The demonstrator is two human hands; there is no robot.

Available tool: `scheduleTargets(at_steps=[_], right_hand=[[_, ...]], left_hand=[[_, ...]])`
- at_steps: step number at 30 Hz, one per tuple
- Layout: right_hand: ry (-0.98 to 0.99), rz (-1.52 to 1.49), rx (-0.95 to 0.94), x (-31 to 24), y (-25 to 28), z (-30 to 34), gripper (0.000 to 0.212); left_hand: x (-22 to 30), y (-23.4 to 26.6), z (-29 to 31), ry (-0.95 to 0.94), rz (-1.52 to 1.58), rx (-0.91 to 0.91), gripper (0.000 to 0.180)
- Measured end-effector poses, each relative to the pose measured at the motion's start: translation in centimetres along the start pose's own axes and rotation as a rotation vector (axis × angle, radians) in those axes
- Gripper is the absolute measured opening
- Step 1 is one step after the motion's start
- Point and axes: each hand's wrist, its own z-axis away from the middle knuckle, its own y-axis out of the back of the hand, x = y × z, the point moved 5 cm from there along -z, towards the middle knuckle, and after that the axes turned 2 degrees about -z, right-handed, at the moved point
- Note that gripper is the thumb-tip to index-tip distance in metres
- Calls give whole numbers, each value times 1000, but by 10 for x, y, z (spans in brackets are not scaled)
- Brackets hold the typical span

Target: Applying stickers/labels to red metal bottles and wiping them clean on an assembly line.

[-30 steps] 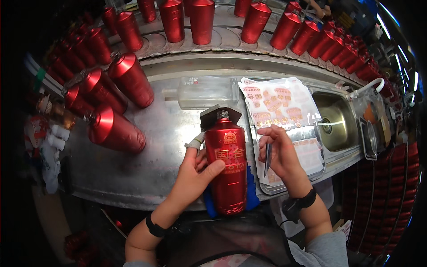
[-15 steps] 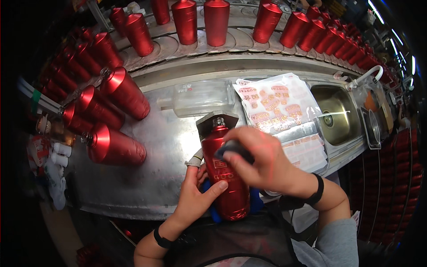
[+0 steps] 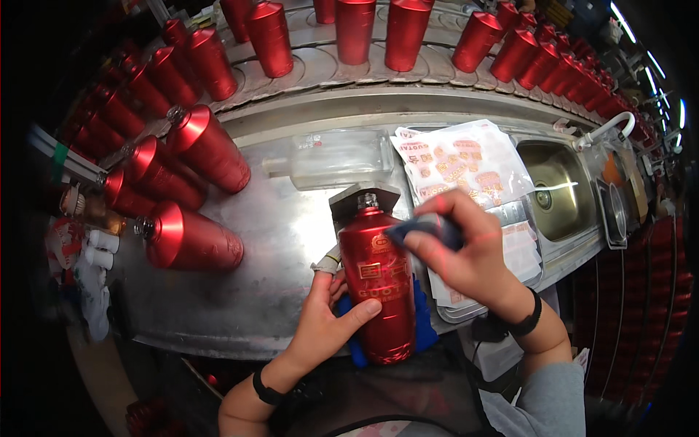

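A glossy red bottle (image 3: 378, 331) with gold lettering lies tilted in front of me, its clear threaded neck in the notch of a metal rest (image 3: 342, 204). My left hand (image 3: 329, 318) grips its left side, the thumb across the front; one finger has a pale covering. My right hand (image 3: 470, 251) closes round a small dark blue-grey rubbing pad (image 3: 437, 231), whose tip is at the bottle's upper right, by the gold emblem. Motion blurs the pad, so its exact kind is unclear. Blue cloth (image 3: 424, 335) shows under the bottle.
Several red bottles (image 3: 193, 237) lie on the metal table at left. More stand on the curved conveyor (image 3: 313, 69) at the back. Beyond the rest is a clear plastic box (image 3: 341, 156). Printed transfer sheets (image 3: 466, 156) lie at right, beside a sink (image 3: 557, 211) with a white faucet (image 3: 608, 130).
My right hand has moved right and slightly up with the pad, from the bottle's middle to its upper right, uncovering the gold lettering. Bottles on the conveyor have shifted. My left hand keeps its grip.
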Motion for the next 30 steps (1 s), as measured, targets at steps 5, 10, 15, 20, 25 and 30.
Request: scheduleTargets(at_steps=[5, 10, 15, 20, 25, 30], right_hand=[[149, 91, -41, -10, 0, 6, 22], [446, 95, -191, -29, -11, 44, 23], [365, -49, -329, -35, -7, 77, 29], [488, 267, -73, -53, -31, 35, 26], [639, 178, -529, -57, -58, 88, 25], [542, 120, -145, -48, -25, 67, 28]], left_hand=[[3, 1, 2, 12, 30, 18, 88], [-3, 6, 5, 0, 92, -5, 83], [-4, 4, 5, 36, 38, -11, 79], [-10, 12, 10, 0, 127, 10, 65], [-12, 10, 8, -84, 156, 16, 51], [-3, 1, 11, -77, 153, 29, 53]])
